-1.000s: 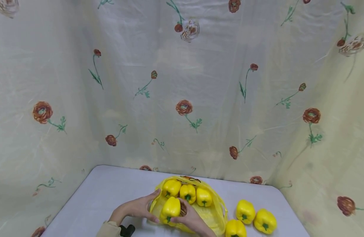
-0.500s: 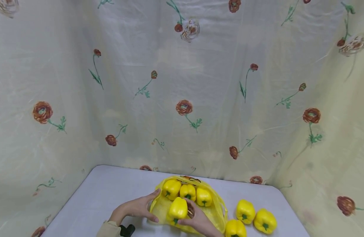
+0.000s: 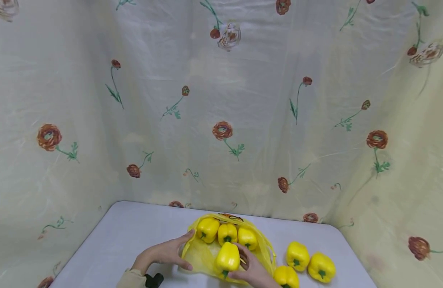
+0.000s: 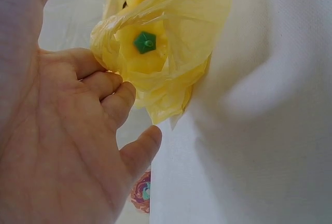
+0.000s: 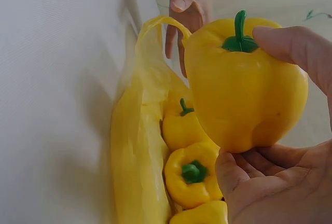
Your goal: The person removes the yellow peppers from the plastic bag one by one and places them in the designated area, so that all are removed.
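Note:
A yellow bell pepper (image 3: 227,257) with a green stem is held in my right hand (image 3: 254,269), thumb near the stem and fingers under the far end in the right wrist view. It hangs over the mouth of a yellow plastic bag (image 3: 203,256) lying on the table. Inside the bag, three more yellow peppers (image 3: 207,230) sit in a row at the back. My left hand (image 3: 167,253) is at the bag's left rim, fingers spread; in the left wrist view its fingertips (image 4: 124,97) touch the bag's edge, with a pepper (image 4: 142,50) showing through the film.
Three loose yellow peppers (image 3: 297,256) lie to the right of the bag on the white table (image 3: 142,224). A flower-printed curtain (image 3: 221,100) encloses the table at the back and sides. A black band (image 3: 154,280) is on the left wrist.
My right hand has carried the pepper rightward and slightly downward across the bag's mouth. The left hand stays at the rim. The head view has shifted slightly.

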`<state>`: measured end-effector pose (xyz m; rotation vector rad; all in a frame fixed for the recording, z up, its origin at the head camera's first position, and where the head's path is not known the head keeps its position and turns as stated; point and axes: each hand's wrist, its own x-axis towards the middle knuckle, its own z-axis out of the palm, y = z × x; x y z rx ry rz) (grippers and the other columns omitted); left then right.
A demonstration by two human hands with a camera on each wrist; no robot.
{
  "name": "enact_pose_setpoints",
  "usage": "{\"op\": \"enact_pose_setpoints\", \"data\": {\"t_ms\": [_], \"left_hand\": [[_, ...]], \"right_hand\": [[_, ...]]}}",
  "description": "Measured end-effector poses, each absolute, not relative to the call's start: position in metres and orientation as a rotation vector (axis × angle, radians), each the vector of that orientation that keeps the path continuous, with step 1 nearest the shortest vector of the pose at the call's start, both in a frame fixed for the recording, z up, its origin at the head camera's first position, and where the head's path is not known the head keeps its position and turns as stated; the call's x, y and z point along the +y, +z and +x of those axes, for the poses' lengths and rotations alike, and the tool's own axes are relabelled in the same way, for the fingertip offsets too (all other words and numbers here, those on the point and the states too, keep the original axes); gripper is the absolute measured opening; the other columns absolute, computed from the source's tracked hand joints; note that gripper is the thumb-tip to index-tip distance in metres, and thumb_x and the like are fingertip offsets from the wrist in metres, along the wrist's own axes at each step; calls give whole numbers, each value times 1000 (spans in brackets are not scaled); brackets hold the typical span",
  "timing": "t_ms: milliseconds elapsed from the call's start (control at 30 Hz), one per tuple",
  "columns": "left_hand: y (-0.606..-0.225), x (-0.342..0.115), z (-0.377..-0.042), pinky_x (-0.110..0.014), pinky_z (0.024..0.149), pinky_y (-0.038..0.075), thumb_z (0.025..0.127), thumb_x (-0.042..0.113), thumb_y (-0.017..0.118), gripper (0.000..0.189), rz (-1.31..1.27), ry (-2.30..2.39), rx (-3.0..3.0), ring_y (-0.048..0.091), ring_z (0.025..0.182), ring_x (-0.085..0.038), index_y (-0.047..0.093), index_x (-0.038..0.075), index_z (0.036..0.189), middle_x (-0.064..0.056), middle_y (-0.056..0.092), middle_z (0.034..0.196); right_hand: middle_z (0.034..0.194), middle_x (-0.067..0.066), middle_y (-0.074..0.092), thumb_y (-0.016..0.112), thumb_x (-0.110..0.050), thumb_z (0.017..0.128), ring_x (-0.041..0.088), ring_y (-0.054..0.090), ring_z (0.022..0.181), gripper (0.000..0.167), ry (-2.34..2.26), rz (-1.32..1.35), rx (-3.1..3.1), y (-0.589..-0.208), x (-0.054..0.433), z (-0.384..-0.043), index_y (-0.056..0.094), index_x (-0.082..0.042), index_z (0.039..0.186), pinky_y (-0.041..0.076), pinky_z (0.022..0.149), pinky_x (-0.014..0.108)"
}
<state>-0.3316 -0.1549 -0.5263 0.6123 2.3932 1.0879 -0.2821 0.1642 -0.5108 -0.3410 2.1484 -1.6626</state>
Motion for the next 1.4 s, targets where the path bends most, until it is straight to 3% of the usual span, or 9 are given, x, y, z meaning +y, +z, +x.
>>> {"op": "enact_pose_setpoints", "data": {"t_ms": [567,1400], "left_hand": [[-531,-152,-331,-65,114,20,77,46,79,107,535,1086,2393,17,148,-38,14,16,156,-10,12,163],[-530,-149,-331,-65,114,21,76,49,78,109,540,1039,2413,18,147,-39,12,15,156,-14,13,162]], "right_hand": [[153,30,25,73,-35,85,47,27,139,94,-1623,-244,2172,-505,202,-265,17,4,151,29,113,60],[155,30,21,75,-35,84,47,27,140,97,-1602,-32,2307,-496,276,-249,16,1,153,38,109,54]]}}
